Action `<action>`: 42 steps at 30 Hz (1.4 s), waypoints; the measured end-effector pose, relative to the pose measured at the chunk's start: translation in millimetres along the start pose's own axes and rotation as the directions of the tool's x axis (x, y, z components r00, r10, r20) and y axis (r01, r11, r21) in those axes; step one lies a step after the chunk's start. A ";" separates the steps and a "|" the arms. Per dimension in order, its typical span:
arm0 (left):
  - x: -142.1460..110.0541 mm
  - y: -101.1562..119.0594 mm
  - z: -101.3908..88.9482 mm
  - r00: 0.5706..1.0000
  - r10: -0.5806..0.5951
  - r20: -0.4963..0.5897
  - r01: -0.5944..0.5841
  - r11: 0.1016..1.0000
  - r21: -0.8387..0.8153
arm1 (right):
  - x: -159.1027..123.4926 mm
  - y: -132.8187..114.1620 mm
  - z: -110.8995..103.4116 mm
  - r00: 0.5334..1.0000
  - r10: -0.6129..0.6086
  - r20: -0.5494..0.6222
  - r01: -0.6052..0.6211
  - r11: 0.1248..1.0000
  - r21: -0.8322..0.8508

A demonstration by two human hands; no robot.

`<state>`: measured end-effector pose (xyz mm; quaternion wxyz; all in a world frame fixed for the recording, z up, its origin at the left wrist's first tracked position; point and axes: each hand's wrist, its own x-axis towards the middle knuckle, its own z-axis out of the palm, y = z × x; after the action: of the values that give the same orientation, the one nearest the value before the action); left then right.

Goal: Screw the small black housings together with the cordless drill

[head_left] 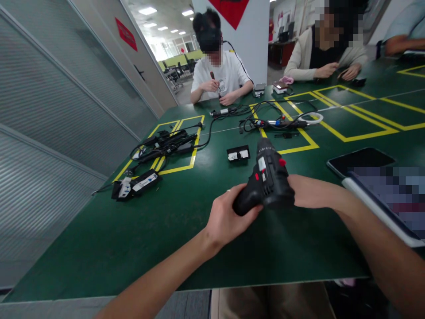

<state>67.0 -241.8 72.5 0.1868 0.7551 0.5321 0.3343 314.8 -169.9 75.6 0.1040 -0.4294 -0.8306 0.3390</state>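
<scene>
With the black drill (270,181) as the clock's centre, held above the green table (186,235), a heap of black cables (172,144) lies at ten o'clock, a small black piece with white patches (238,154) at eleven, a cable tangle (274,124) with a white loop (314,118) at twelve to one, and a dark phone (361,160) near a partly blurred tablet (395,206) towards three. The drill's body hides most of the right hand (303,190), so whether it grips cannot be told; the left hand (229,215) is wrapped round the handle. The tabletop is smooth and faintly glossy, marked with straight yellow tape (175,170); the drill's chuck (264,145) is round and ribbed. Counted: one drill, one phone, two co-workers' heads, at eleven and one o'clock, and two small boxes (260,90) (280,87) between them.
</scene>
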 end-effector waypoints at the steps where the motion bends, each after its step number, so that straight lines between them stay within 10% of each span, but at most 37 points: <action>1: 8.2 6.3 4.0 0.998 -0.010 -0.056 0.008 0.999 -0.053 | -0.7 -10.7 -0.8 0.993 -0.115 0.017 0.110 0.980 0.165; 4: 34.2 22.6 19.2 0.986 0.000 -0.165 -0.024 0.990 -0.142 | 9.2 -45.3 3.0 0.920 -0.241 -0.309 0.380 0.742 0.552; 7: 53.1 31.4 32.5 0.972 0.100 -0.213 -0.133 0.980 -0.150 | 32.3 -70.7 12.0 0.804 0.030 -0.594 0.423 0.673 0.606; 12: 76.8 2.4 20.9 0.941 0.332 -0.067 -0.335 0.942 -0.035 | 54.6 -60.8 16.0 0.593 0.387 -0.706 0.445 0.573 0.688; 17: 122.0 -82.9 5.8 0.955 0.147 -0.258 -0.122 0.986 0.109 | 36.8 -32.9 -0.9 0.708 0.431 -0.560 0.272 0.566 0.779; 22: 156.3 -138.1 24.5 0.998 0.052 -0.027 -0.053 0.996 -0.065 | 19.5 -35.6 -12.8 0.843 0.409 -0.350 0.060 0.575 0.816; 42: 171.6 -156.1 28.0 0.995 0.101 0.015 -0.097 0.976 -0.195 | 7.7 -57.6 -8.9 0.914 0.395 -0.095 -0.198 0.638 0.744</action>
<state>16.9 -23.6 5.6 0.2492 0.7629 0.4563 0.3842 277.2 -182.8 118.9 0.3095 -0.5240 -0.5276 0.5927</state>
